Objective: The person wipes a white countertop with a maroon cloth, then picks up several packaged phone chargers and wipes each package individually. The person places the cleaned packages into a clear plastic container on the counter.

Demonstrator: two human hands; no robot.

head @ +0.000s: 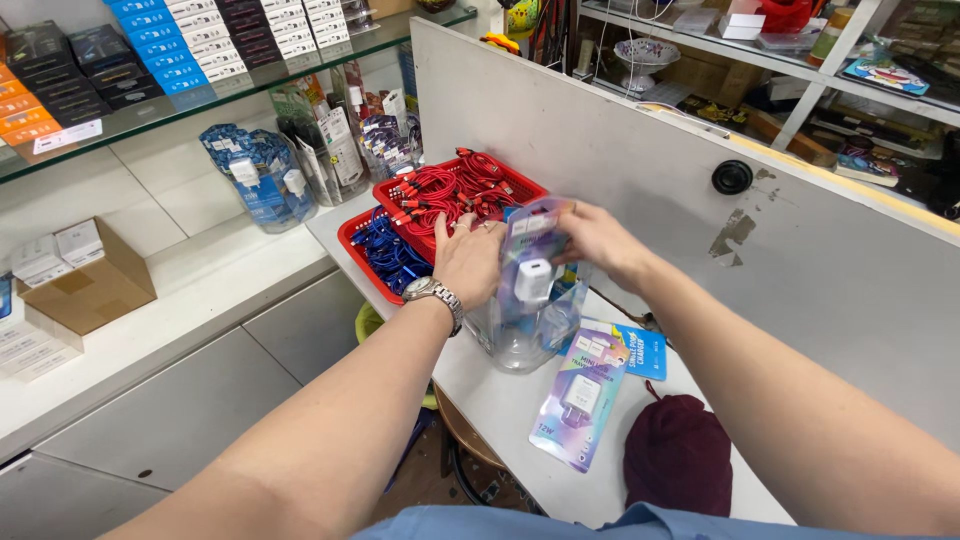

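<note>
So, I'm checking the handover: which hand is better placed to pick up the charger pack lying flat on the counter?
Probably the right hand: the flat charger pack lies on its side; the left hand is farther away.

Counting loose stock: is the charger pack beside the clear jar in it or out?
Out. The charger pack lies flat on the counter beside the clear jar.

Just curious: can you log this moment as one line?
left hand: on clear jar | right hand: holds charger blister pack above jar | red cable tray behind
</note>
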